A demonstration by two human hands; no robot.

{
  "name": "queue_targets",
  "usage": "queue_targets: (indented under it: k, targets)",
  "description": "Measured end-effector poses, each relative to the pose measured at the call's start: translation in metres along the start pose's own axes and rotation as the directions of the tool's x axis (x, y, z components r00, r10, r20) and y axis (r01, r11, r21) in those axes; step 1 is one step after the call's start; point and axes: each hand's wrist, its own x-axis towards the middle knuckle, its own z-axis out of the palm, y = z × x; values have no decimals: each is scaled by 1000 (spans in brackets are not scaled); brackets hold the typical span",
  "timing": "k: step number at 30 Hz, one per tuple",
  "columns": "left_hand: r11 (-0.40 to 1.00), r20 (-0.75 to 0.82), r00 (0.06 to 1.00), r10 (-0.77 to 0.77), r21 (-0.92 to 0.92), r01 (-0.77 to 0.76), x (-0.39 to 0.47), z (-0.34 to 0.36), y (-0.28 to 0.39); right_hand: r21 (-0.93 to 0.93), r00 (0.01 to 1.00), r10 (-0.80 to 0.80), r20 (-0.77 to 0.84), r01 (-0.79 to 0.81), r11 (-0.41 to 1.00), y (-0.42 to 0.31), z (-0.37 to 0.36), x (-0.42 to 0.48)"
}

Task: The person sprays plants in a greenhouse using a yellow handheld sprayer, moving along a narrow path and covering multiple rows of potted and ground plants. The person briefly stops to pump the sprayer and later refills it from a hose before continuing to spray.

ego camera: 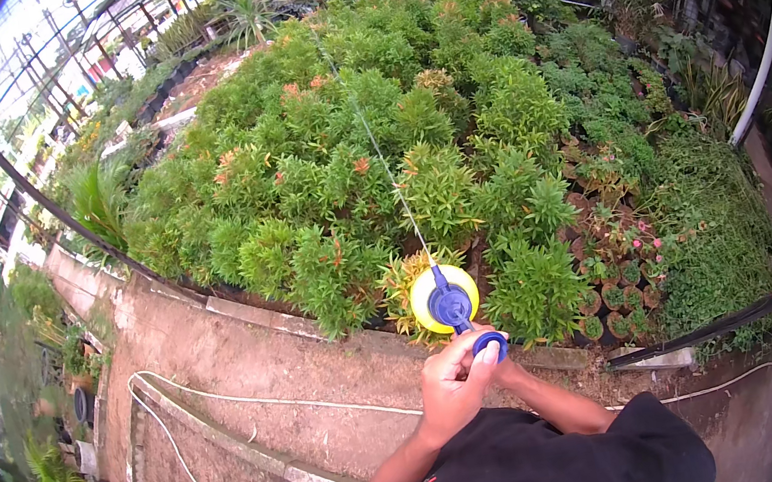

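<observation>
A hand pump sprayer (472, 295) with a yellow tank and a blue top is held out in front of my chest. From its blue nozzle (437, 274) a thin straight jet of liquid (375, 141) runs out over the leafy shrubs (317, 184). My left hand (452, 382) is closed at the sprayer's top, thumb and fingers by the round blue pump knob (489, 347). Behind the knob and my left hand, my right hand (508, 375) is at the sprayer too; its fingers are mostly hidden. Some shrubs carry orange-red young leaves.
A concrete kerb (271, 322) edges the shrub bed. Across the dirt path (247, 366) lies a pale hose (305, 403). Small potted plants (611, 297) and pink flowers (642, 225) stand at right, near a low black rail (735, 320). A white pole (763, 57) rises farther right.
</observation>
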Motion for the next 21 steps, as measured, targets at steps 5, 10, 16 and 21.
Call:
queue_targets:
  k: [5, 10, 16, 21]
  targets:
    - [997, -6, 998, 58, -47, -58, 4, 3, -25, -107, 980, -187, -74, 179, 978, -15, -14, 36]
    - [993, -80, 995, -60, -106, 51, 48, 11, -52, -45, 984, -159, -87, 155, 987, -18, -25, 38]
    - [985, -37, 984, -173, 0, 173, 62, 7, -54, 0, 988, -52, -144, 53, 999, -5, -25, 23]
    - [981, 9, 981, -191, -10, 192, 44, 13, -23, 76, 997, 34, -64, -29, 997, 50, -25, -3]
